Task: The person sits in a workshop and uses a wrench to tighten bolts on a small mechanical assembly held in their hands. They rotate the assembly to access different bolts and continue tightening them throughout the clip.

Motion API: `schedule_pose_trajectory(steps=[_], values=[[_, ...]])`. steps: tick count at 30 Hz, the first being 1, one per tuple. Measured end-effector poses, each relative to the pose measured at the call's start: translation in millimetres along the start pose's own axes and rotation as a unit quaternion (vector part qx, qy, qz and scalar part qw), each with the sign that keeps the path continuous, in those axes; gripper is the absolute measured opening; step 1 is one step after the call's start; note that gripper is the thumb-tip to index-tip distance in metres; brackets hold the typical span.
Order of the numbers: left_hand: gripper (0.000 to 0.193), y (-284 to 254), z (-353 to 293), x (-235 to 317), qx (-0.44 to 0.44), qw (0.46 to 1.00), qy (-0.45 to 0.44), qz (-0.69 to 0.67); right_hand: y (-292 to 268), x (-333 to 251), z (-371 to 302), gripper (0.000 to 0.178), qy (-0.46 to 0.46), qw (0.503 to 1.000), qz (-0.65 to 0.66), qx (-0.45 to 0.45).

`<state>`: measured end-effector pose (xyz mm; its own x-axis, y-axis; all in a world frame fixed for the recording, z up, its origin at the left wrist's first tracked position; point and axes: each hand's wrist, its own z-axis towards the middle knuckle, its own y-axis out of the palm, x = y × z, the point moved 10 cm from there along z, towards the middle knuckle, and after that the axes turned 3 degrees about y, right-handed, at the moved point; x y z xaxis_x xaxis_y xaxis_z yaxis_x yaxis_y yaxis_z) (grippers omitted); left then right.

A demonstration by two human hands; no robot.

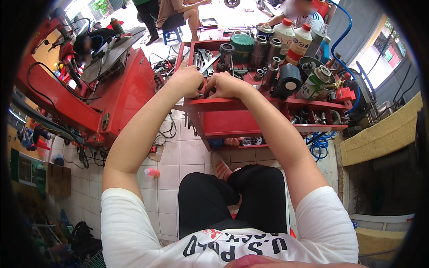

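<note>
Both my hands are together over the near left corner of a red tool cart [232,103]. My left hand [190,81] is closed, its fingers curled down by the tray's rim. Close beside it, my right hand [225,85] is closed too, thumb and fingers bent together. Whatever lies between the fingertips is small, dark and mostly hidden. Just beyond the hands, several wrenches [209,62] lie in the tray. A dark metal cylinder with a round top [226,54] stands to their right, near a green round tub [242,44].
Bottles with red caps [284,35], large sockets [259,51] and a spray can [315,82] crowd the cart's right side. A red machine [118,94] stands at left. A pink bottle [152,172] lies on the tiled floor. Other people are at the far side.
</note>
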<state>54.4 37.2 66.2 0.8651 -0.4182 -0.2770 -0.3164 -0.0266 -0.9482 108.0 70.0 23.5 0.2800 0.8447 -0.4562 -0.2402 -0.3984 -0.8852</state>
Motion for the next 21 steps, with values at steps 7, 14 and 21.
schedule_pose_trajectory(steps=[7,14,21], values=[[0.018,13.2,8.1,0.0,-0.001,0.999,-0.017,-0.029,-5.7,15.5,0.1,0.039,0.071,0.996,-0.049,0.016],[0.025,15.5,20.6,-3.3,0.022,0.998,-0.056,-0.026,-21.9,30.8,-10.0,0.042,0.163,0.979,-0.102,0.063],[0.025,13.5,14.1,4.1,0.151,0.985,-0.055,-0.069,-24.2,35.8,-12.4,0.039,0.139,0.981,-0.088,0.1]])
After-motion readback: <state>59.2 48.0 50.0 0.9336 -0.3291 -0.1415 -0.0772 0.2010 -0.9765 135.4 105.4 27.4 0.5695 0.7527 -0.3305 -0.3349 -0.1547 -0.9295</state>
